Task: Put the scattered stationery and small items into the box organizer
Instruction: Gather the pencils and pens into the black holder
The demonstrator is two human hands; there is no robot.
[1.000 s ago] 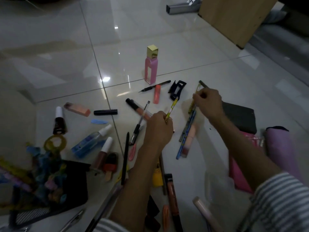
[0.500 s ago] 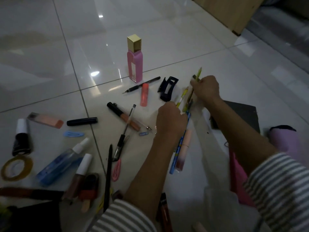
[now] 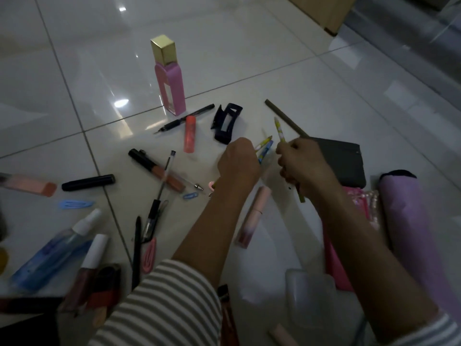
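the left hand [image 3: 238, 162] is curled around two pencils [image 3: 265, 148], one blue and one yellow, and their ends stick out toward the right hand [image 3: 305, 166]. the right hand grips a yellow pencil [image 3: 280, 129], tilted, tip up. both hands are close together above the floor [image 3: 249, 58], near a black hair claw [image 3: 226, 123]. a brown pencil [image 3: 284, 117] runs behind the right hand; if it is held, one cannot tell. a pink tube [image 3: 254, 216] lies between the forearms.
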